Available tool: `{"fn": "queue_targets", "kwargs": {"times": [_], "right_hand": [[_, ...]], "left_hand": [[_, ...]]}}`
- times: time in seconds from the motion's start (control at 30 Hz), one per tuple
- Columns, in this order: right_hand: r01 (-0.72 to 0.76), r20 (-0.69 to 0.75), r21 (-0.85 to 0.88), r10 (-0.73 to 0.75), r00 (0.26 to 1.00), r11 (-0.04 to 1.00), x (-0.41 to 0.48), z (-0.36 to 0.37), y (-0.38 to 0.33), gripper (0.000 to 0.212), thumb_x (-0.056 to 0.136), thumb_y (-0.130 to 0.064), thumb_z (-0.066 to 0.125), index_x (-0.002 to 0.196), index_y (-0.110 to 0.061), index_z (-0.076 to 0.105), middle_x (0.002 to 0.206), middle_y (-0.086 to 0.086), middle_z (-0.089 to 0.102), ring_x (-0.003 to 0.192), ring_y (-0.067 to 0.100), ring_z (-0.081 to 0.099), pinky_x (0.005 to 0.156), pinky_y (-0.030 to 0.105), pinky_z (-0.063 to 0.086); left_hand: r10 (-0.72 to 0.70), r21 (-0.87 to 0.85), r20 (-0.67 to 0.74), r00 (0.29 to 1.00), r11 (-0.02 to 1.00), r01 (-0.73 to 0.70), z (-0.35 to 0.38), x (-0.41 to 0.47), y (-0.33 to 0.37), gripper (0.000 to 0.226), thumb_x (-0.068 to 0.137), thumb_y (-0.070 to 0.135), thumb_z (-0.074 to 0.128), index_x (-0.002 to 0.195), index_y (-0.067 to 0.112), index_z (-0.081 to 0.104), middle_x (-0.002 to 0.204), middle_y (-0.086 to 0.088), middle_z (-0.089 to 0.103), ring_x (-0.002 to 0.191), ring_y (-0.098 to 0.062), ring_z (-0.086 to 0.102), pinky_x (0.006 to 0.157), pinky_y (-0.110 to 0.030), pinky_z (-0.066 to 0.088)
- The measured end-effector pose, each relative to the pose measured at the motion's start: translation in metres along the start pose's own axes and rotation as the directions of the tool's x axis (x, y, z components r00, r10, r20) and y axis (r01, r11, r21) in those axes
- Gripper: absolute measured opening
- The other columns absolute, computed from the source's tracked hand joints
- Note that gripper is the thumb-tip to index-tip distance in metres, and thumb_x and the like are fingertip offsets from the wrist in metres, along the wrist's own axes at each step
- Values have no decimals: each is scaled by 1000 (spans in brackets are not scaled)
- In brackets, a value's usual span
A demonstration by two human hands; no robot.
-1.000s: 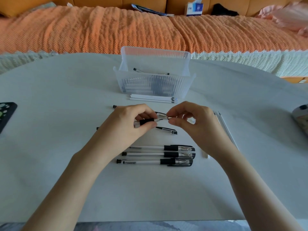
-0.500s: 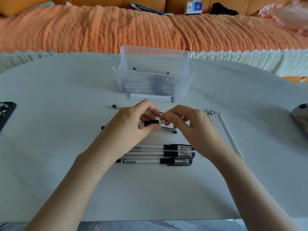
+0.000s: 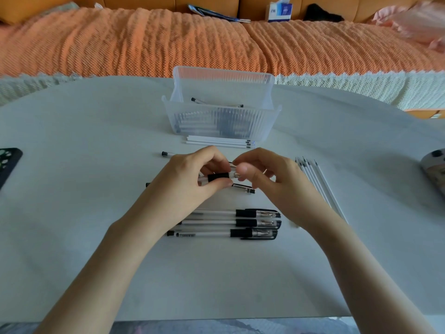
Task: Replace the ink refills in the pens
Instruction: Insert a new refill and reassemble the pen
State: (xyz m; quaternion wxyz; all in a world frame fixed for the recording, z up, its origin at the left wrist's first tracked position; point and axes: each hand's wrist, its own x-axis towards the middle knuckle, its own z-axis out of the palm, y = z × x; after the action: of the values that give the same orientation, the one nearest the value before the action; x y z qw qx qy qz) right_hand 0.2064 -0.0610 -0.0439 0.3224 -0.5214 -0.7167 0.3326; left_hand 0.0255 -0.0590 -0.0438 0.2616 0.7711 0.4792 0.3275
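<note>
My left hand [image 3: 190, 182] grips a clear pen with a black grip sleeve [image 3: 218, 177] above the middle of the white table [image 3: 96, 213]. My right hand [image 3: 267, 179] pinches the metal tip end of that same pen. Three capped pens [image 3: 240, 224] lie in a row just in front of my hands. Another pen [image 3: 243, 188] lies under my hands, mostly hidden. Several white refills [image 3: 317, 186] lie fanned out to the right. More white refills [image 3: 216, 142] lie against the front of a clear ribbed basket [image 3: 224, 124].
The basket holds more pens. A loose pen barrel [image 3: 168, 154] lies left of my hands. A dark phone [image 3: 7, 165] sits at the left table edge, a patterned object [image 3: 433, 167] at the right edge. An orange-covered sofa [image 3: 144, 44] runs behind the table.
My hands have drawn slightly closer together around the pen's tip end, and my right hand's fingers have shifted on it. The view has moved a little.
</note>
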Motion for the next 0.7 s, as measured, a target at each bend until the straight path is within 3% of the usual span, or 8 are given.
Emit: {"fn": "queue_targets", "kwargs": {"times": [0.07, 0.13, 0.3, 0.37, 0.43, 0.5, 0.6, 0.7], "right_hand": [[20, 3, 1, -20, 1000, 1000, 0, 0, 1, 15, 81, -39, 66, 89, -27, 63, 83, -11, 65, 70, 8, 56, 63, 19, 44], [14, 13, -7, -14, 1000, 1000, 1, 2, 3, 5, 83, -30, 67, 83, -25, 65, 77, -13, 65, 68, 6, 55, 61, 19, 42], [-17, 3, -43, 17, 1000, 999, -1, 2, 1, 33, 89, -46, 46, 76, -23, 65, 66, -16, 62, 64, -1, 56, 61, 10, 39], [-14, -5, 3, 14, 1000, 1000, 0, 1, 1, 23, 84, -48, 52, 84, -28, 63, 76, -14, 65, 67, 4, 57, 61, 15, 42], [4, 14, 21, -4, 1000, 1000, 0, 1, 2, 10, 82, -38, 65, 86, -28, 64, 82, -11, 66, 69, 8, 57, 64, 23, 45], [7, 31, 17, -7, 1000, 1000, 0, 2, 2, 4, 85, -29, 65, 81, -26, 65, 77, -12, 65, 68, 7, 56, 63, 23, 44], [-12, 19, -4, 12, 1000, 1000, 0, 2, 1, 27, 92, -32, 53, 77, -15, 67, 62, -19, 61, 62, -2, 54, 58, 10, 38], [-3, -4, -4, 3, 1000, 1000, 0, 0, 0, 34, 86, -51, 45, 85, -24, 66, 72, -19, 64, 66, 3, 56, 59, 13, 40]], "left_hand": [[1, -4, -6, 1000, 1000, -1, 0, 0, 0, 16, 76, 27, 74, 83, 24, 60, 80, 22, 66, 83, 8, 61, 72, -6, 42], [5, -4, -5, 1000, 1000, -5, -1, 0, 1, 16, 75, 28, 74, 84, 24, 61, 80, 22, 65, 82, 8, 60, 71, -5, 42], [3, -3, -9, 1000, 1000, -3, -1, -1, 1, 16, 76, 22, 75, 84, 21, 61, 79, 20, 66, 81, 7, 61, 72, -6, 42], [5, -2, -7, 1000, 1000, -6, -1, -1, 1, 16, 76, 22, 75, 84, 21, 61, 79, 20, 66, 81, 7, 61, 72, -6, 42], [10, -2, -8, 1000, 1000, -10, -1, 0, 1, 16, 75, 24, 75, 84, 21, 62, 80, 20, 67, 82, 7, 61, 72, -6, 43], [11, -5, -3, 1000, 1000, -11, -1, 0, 1, 17, 75, 25, 75, 85, 21, 62, 80, 19, 67, 82, 6, 62, 72, -6, 43], [8, -15, -3, 1000, 1000, -8, 0, 0, 1, 17, 74, 23, 75, 85, 21, 62, 80, 20, 66, 81, 7, 61, 72, -7, 43], [10, -9, -7, 1000, 1000, -10, -1, -1, 1, 18, 75, 21, 76, 84, 21, 61, 80, 20, 67, 81, 8, 61, 72, -8, 44]]}}
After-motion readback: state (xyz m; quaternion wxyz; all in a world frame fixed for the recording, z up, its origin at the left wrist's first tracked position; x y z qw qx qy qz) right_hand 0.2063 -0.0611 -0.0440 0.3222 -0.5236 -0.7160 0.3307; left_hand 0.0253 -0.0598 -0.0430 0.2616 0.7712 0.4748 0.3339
